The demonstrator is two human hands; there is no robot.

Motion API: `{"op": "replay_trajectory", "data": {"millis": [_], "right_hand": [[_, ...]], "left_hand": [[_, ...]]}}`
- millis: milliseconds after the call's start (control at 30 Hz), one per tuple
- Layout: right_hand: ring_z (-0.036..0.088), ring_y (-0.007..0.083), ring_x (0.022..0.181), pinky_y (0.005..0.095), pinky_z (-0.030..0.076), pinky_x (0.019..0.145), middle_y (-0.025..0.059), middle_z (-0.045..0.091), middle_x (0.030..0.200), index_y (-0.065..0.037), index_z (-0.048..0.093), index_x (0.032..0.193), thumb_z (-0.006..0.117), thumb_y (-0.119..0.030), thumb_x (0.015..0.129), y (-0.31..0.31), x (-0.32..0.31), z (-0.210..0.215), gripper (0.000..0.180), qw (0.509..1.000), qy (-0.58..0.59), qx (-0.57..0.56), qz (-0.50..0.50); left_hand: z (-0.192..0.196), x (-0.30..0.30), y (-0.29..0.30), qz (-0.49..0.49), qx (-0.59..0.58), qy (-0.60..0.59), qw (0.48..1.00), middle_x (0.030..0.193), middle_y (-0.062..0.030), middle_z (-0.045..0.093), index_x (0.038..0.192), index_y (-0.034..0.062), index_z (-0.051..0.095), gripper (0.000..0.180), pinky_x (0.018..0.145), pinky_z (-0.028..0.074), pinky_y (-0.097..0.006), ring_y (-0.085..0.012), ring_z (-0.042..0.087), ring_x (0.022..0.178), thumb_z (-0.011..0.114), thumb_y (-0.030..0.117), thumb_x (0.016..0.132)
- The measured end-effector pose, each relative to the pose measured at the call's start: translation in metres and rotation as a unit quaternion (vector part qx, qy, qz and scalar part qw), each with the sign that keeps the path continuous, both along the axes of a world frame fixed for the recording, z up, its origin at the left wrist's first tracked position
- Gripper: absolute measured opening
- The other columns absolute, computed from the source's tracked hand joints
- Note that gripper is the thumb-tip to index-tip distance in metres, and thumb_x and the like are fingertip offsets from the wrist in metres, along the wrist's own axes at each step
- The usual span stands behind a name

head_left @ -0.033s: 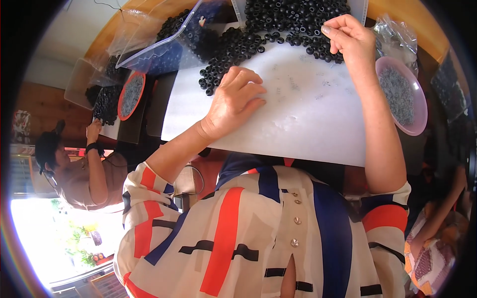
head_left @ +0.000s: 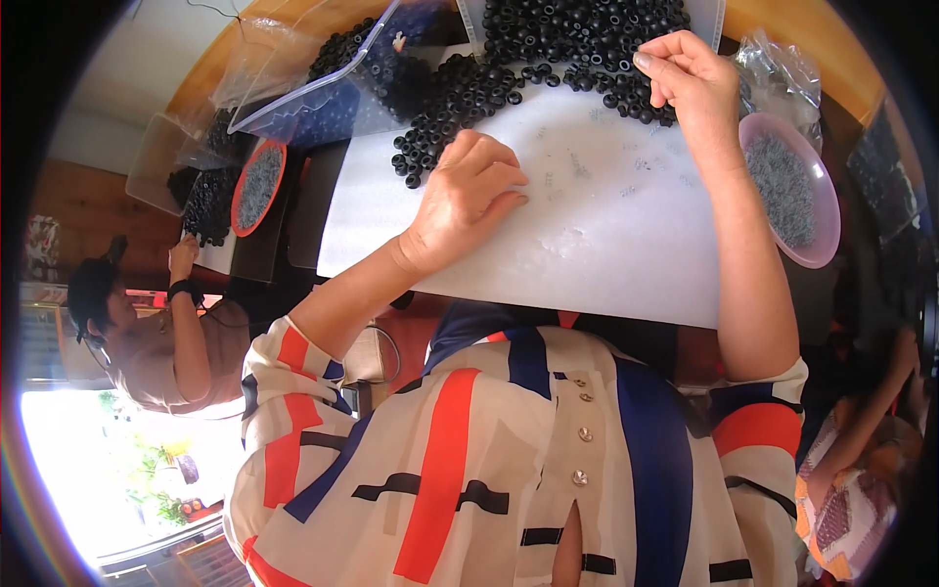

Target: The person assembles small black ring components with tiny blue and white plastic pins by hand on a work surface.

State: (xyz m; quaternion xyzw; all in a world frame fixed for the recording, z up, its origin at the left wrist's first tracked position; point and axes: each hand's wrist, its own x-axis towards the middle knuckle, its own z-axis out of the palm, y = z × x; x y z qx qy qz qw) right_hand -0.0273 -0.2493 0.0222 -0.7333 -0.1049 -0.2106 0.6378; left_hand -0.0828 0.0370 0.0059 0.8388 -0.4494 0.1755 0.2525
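My left hand (head_left: 468, 196) is over the white board (head_left: 587, 254), below the left part of a pile of small black round hollow pieces (head_left: 450, 108). Its fingers are curled, with thumb and index finger close together. Whatever they hold, if anything, is too small to make out. Up at the right, my right hand (head_left: 693, 83) hovers by the right end of the black pieces. Thumb and index fingertip meet in a pinch there, and I cannot see what lies between them. Loose black pieces spread in an arc along the board's far side.
A pale container (head_left: 717, 22) full of black pieces stands at the far side. Right of the board is a pink bowl (head_left: 831, 210) of small greyish pieces, beside a clear plastic bag (head_left: 782, 73). A clear bin (head_left: 323, 103) stands left; beyond, a person (head_left: 161, 342) works near an orange bowl (head_left: 238, 220).
My left hand has shifted very slightly to the right. The right hand and the black pieces look the same.
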Motion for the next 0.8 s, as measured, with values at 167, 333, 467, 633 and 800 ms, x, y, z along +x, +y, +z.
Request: {"op": "replay_trajectory", "data": {"millis": [167, 333, 467, 633, 800], "right_hand": [[0.049, 0.0039, 0.053, 0.0187, 0.033, 0.05, -0.003, 0.057, 0.064, -0.002, 0.066, 0.089, 0.069, -0.006, 0.086, -0.003, 0.004, -0.006, 0.006, 1.0, -0.001, -0.005, -0.002], [0.049, 0.0039, 0.053, 0.0189, 0.037, 0.05, -0.0024, 0.059, 0.065, -0.001, 0.066, 0.091, 0.069, -0.004, 0.087, -0.002, 0.004, -0.012, 0.006, 0.999, -0.014, 0.014, 0.033], [0.049, 0.0034, 0.054, 0.0185, 0.038, 0.05, -0.0028, 0.06, 0.066, -0.002, 0.066, 0.091, 0.069, -0.005, 0.087, 0.005, 0.002, -0.006, 0.006, 0.999, -0.021, -0.017, 0.023], [0.05, 0.0033, 0.055, 0.0185, 0.039, 0.05, -0.002, 0.063, 0.07, -0.004, 0.067, 0.089, 0.071, -0.005, 0.085, 0.0, 0.001, -0.004, 0.005, 0.999, -0.037, 0.013, 0.031], [0.067, 0.0092, 0.076, 0.0241, 0.053, 0.067, 0.0026, 0.073, 0.086, -0.007, 0.076, 0.093, 0.074, -0.007, 0.076, 0.017, 0.006, -0.003, 0.017, 0.992, -0.103, -0.045, 0.063]], "left_hand": [[-0.005, 0.006, -0.022, -0.005, -0.017, -0.022, 1.0, 0.087, -0.0045, 0.058, 0.087, 0.0066, 0.069, 0.021, 0.079, 0.045, -0.037, -0.0256, 0.053, 0.088, 0.075, 0.002, 0.068], [-0.008, 0.017, -0.03, -0.025, 0.039, -0.027, 0.999, 0.087, -0.0044, 0.057, 0.084, 0.007, 0.066, 0.017, 0.079, 0.043, -0.037, -0.0251, 0.053, 0.091, 0.074, 0.005, 0.07], [-0.006, 0.02, -0.032, -0.016, 0.072, -0.059, 0.996, 0.086, -0.0047, 0.056, 0.082, 0.0064, 0.063, 0.016, 0.079, 0.043, -0.038, -0.0251, 0.053, 0.092, 0.074, 0.006, 0.07], [-0.004, 0.034, -0.045, -0.024, -0.016, -0.038, 0.999, 0.084, -0.0103, 0.055, 0.088, 0.0028, 0.062, 0.019, 0.073, 0.048, -0.039, -0.0294, 0.056, 0.083, 0.071, -0.001, 0.073], [0.038, 0.047, -0.068, 0.051, -0.237, 0.438, 0.866, 0.08, -0.0012, 0.058, 0.1, -0.0006, 0.065, 0.017, 0.063, 0.044, -0.025, -0.0104, 0.054, 0.069, 0.059, 0.014, 0.092]]}}
